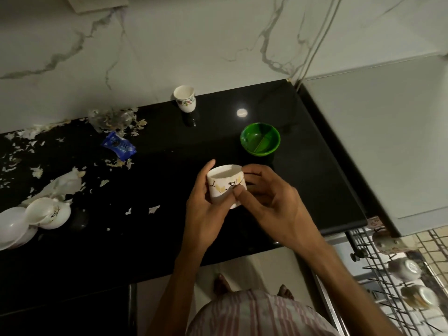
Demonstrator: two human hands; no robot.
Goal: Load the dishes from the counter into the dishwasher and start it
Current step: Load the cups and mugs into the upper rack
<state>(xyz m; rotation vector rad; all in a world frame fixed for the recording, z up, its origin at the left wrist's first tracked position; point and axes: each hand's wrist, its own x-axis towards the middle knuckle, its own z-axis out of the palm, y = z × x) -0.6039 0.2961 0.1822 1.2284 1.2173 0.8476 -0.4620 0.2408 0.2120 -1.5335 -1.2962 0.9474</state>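
A white cup [224, 183] with a yellow floral print is held above the black counter [157, 238] between both hands. My left hand [202, 212] wraps its left side, thumb up by the rim. My right hand [269, 202] grips its right side, thumb across the front. A green bowl [260, 139] sits behind the hands. A small floral cup [185, 98] stands by the wall. White bowls and cups [36, 217] lie piled at the left edge. The dishwasher rack [397, 282] at lower right holds several upturned cups.
Scraps of peel and paper litter the counter's left half, with a blue wrapper [118, 147] and a crumpled clear bag [109, 120]. A marble wall [194, 44] backs the counter. A grey cabinet [388, 141] stands to the right.
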